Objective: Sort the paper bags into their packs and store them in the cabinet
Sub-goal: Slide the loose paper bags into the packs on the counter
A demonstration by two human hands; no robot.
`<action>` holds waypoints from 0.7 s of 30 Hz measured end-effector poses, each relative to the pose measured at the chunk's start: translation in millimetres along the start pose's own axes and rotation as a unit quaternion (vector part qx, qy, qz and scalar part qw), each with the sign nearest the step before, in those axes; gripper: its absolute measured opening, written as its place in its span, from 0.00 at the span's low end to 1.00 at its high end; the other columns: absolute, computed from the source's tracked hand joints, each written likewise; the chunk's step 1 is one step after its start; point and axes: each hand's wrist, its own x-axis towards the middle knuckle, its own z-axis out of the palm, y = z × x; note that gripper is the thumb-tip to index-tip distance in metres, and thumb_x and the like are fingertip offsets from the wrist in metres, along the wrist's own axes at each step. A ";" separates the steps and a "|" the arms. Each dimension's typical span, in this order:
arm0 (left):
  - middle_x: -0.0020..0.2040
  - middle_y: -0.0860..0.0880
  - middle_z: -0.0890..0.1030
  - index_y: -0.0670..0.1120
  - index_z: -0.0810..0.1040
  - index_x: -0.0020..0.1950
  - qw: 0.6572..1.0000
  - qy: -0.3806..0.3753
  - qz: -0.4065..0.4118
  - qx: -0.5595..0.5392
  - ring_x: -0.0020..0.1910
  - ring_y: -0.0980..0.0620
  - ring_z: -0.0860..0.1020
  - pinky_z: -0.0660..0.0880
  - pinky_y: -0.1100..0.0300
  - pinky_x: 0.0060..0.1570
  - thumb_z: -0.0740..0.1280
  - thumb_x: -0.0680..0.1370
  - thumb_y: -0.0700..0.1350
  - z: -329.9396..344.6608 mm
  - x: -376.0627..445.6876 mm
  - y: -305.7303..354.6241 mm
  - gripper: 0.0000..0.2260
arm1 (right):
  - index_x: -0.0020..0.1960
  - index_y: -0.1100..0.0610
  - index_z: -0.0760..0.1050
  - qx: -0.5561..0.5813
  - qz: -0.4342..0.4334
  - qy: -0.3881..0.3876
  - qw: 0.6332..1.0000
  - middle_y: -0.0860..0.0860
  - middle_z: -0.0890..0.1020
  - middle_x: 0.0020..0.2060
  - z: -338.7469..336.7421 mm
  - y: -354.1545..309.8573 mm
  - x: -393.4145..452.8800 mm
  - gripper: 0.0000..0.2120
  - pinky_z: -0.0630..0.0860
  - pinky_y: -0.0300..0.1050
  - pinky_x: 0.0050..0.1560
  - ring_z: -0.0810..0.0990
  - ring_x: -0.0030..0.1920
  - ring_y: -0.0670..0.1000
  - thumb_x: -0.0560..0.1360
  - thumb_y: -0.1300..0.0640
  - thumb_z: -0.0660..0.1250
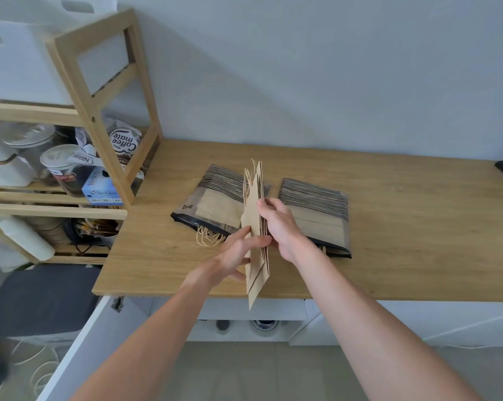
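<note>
Head view: nearest, two bare forearms rise from 6 o'clock over a pale tiled floor (244, 371), with an open white cabinet door (79, 351) swung out at 8 o'clock. Both hands meet at centre on a stack of flat brown paper bags (256, 227) held on edge above the wooden countertop (403, 241), the stack's lower corner reaching past the counter's front edge. The left hand (238, 256) presses its fingers, held together, flat against the stack's left face, thumb up along the paper. The right hand (279, 227) clamps the stack from the right, fingers curled over its edge among the sheets. Twine handles (248, 178) poke from the stack's far end.

Just behind the hands, two clear packs lie flat on the counter: the left pack (212, 204) at 11 o'clock of the hands, with handle loops spilling from its near end, and the right pack (316, 215) at 2 o'clock. Both show brown bags and black-striped edges.

Farther, at 9 to 10 o'clock, a wooden shelf unit (105, 111) holds a Coffee mate jar (125, 146), lidded tins and a blue box, with white bins (21, 59) on top. A grey wall (331, 68) closes the far side.
</note>
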 end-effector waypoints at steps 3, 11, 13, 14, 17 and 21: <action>0.78 0.50 0.62 0.60 0.56 0.79 1.000 0.012 0.014 -0.002 0.70 0.41 0.69 0.80 0.42 0.53 0.70 0.68 0.65 2.6 -1.7 -0.7 0.43 | 0.70 0.55 0.71 -0.018 -0.015 0.042 0.999 0.51 0.74 0.68 -2.3 1.8 1.9 0.18 0.68 0.44 0.57 0.73 0.65 0.50 0.83 0.49 0.60; 0.71 0.47 0.70 0.55 0.67 0.73 0.990 0.077 0.080 0.087 0.63 0.43 0.74 0.83 0.46 0.37 0.57 0.75 0.61 9.3 -3.5 8.3 0.26 | 0.61 0.54 0.76 -0.092 -0.035 0.050 0.994 0.50 0.78 0.57 -5.4 5.2 -2.8 0.18 0.68 0.40 0.44 0.75 0.52 0.47 0.83 0.44 0.55; 0.58 0.43 0.77 0.50 0.73 0.59 0.983 0.096 0.116 0.106 0.54 0.43 0.77 0.83 0.46 0.33 0.54 0.78 0.54 9.4 -6.7 13.4 0.15 | 0.61 0.53 0.76 -0.101 -0.040 0.042 0.993 0.48 0.79 0.55 -6.7 8.6 -2.4 0.18 0.67 0.37 0.41 0.76 0.53 0.46 0.83 0.44 0.56; 0.53 0.43 0.78 0.49 0.73 0.55 0.979 0.108 0.130 0.112 0.52 0.43 0.78 0.83 0.44 0.33 0.53 0.78 0.51 9.7 -8.8 16.3 0.13 | 0.62 0.53 0.76 -0.101 -0.040 0.036 0.993 0.47 0.79 0.55 -6.8 10.3 -2.2 0.18 0.68 0.37 0.42 0.76 0.55 0.47 0.82 0.43 0.57; 0.48 0.42 0.79 0.49 0.73 0.57 0.966 0.138 0.164 0.145 0.46 0.41 0.80 0.81 0.40 0.31 0.52 0.80 0.47 11.2 -11.3 23.7 0.13 | 0.62 0.52 0.75 -0.049 -0.017 -0.001 0.999 0.43 0.78 0.52 -2.0 13.9 -5.8 0.16 0.68 0.35 0.41 0.76 0.50 0.41 0.82 0.44 0.58; 0.50 0.44 0.78 0.47 0.72 0.64 0.967 0.113 0.159 0.167 0.45 0.45 0.79 0.82 0.47 0.27 0.53 0.81 0.44 11.3 -11.0 32.9 0.14 | 0.55 0.57 0.76 -0.108 -0.014 0.022 0.994 0.53 0.81 0.50 0.8 5.5 -0.6 0.15 0.70 0.43 0.40 0.77 0.47 0.49 0.79 0.47 0.60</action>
